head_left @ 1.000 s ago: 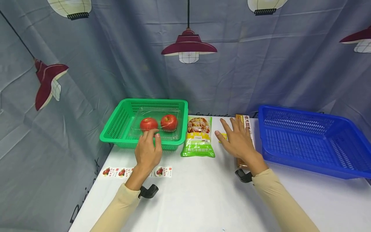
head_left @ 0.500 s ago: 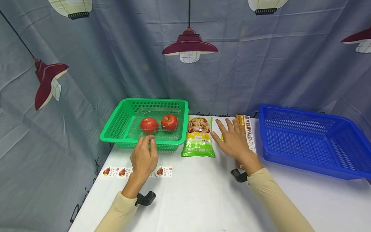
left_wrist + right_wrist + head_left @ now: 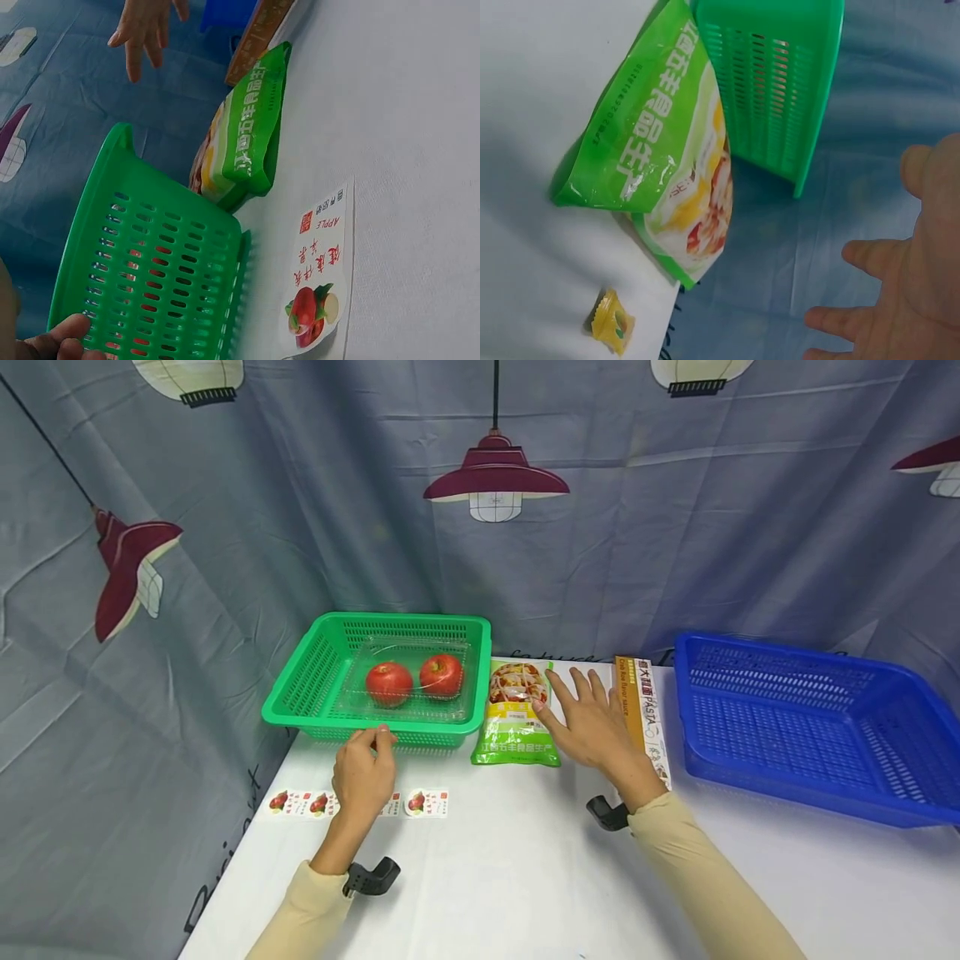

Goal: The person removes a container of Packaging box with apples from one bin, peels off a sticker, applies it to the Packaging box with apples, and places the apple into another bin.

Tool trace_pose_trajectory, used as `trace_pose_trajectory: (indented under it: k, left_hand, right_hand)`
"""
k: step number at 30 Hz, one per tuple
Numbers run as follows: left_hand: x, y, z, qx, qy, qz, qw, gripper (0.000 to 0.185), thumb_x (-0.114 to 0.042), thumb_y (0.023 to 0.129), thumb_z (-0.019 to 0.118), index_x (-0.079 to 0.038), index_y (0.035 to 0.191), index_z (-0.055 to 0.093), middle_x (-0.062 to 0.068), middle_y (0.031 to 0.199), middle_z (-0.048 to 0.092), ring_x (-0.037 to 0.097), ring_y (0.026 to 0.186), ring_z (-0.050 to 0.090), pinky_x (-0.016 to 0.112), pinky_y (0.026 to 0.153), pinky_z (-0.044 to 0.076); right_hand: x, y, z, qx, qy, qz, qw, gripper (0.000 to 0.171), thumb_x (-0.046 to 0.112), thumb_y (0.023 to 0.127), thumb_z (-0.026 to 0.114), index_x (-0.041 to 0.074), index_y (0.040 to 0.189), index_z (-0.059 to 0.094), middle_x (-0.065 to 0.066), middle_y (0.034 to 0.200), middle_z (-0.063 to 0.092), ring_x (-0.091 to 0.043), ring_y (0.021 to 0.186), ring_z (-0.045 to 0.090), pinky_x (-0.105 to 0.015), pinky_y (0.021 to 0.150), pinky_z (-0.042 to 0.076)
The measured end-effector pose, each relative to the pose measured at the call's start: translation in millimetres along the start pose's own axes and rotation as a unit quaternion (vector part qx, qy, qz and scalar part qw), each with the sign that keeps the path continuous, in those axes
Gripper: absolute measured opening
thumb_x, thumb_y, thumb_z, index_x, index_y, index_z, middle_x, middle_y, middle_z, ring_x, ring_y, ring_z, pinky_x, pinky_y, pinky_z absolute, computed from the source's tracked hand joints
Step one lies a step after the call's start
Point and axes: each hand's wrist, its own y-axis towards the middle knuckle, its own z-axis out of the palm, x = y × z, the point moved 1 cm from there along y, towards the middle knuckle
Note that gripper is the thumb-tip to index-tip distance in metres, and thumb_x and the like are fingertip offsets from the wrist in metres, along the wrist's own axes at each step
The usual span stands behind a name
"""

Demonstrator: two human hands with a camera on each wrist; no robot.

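Fingers spread wide on the right hand, green bag beside it. Green basket sits just past the curled left hand; can't tell if that pinches anything.

Glossy pouch, plastic green basket, cloth backdrop

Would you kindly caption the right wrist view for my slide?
Outstretched right hand near a green bag, a small yellow packet and a green basket.

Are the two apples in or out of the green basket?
In. The head view shows both red apples inside the rim of the green basket, and in the left wrist view red shows through its slots.
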Motion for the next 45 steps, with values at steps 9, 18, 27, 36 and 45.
trace_pose_trajectory:
  k: [9, 18, 27, 36, 45]
  left_hand:
    - [7.0, 5.6, 4.0, -0.006, -0.054, -0.068, 0.9962, 0.037, -0.030, 0.101, 0.057, -0.004, 0.083, 0.076, 0.009, 0.075, 0.066, 0.021, 0.056, 0.045, 0.033, 0.048, 0.032]
    - [7.2, 6.7, 2.6, 0.020, -0.119, -0.131, 0.9840, 0.039, -0.033, 0.100, 0.058, 0.000, 0.089, 0.076, 0.014, 0.088, 0.066, 0.023, 0.071, 0.046, 0.034, 0.059, 0.037]
    - [8.9, 8.3, 0.6, 0.033, -0.122, -0.140, 0.9821, 0.040, -0.036, 0.099, 0.059, -0.001, 0.090, 0.076, 0.017, 0.088, 0.066, 0.021, 0.068, 0.045, 0.031, 0.055, 0.036]
    - [8.6, 9.5, -0.2, 0.031, -0.117, -0.140, 0.9827, 0.039, -0.035, 0.099, 0.060, -0.001, 0.089, 0.077, 0.011, 0.082, 0.064, 0.023, 0.074, 0.048, 0.036, 0.063, 0.037]
    - [9.0, 10.2, -0.1, 0.033, -0.124, -0.142, 0.9816, 0.036, -0.034, 0.099, 0.061, -0.003, 0.088, 0.077, 0.013, 0.084, 0.064, 0.023, 0.074, 0.048, 0.036, 0.063, 0.037]
  right_hand:
    - [9, 5, 3, 0.007, -0.012, -0.011, 1.000, 0.073, 0.065, 0.099, 0.026, 0.023, 0.158, 0.021, -0.023, 0.158, 0.019, -0.046, 0.145, 0.006, -0.068, 0.109, 0.006]
    - [25, 12, 8, 0.006, 0.012, -0.026, 1.000, 0.076, 0.068, 0.098, 0.024, 0.021, 0.158, 0.021, -0.021, 0.159, 0.018, -0.044, 0.146, 0.005, -0.067, 0.109, 0.005]
    - [38, 22, 13, -0.013, 0.050, -0.059, 0.997, 0.071, 0.060, 0.101, 0.033, 0.017, 0.156, 0.027, -0.023, 0.156, 0.022, -0.048, 0.143, 0.013, -0.063, 0.108, 0.023]
    - [57, 32, 16, -0.020, 0.107, -0.078, 0.991, 0.065, 0.051, 0.102, 0.041, 0.019, 0.156, 0.026, -0.021, 0.155, 0.025, -0.040, 0.141, 0.023, -0.059, 0.106, 0.031]
    - [73, 45, 20, -0.038, 0.133, -0.095, 0.986, 0.066, 0.050, 0.102, 0.042, 0.018, 0.157, 0.023, -0.021, 0.152, 0.029, -0.039, 0.137, 0.033, -0.057, 0.107, 0.030]
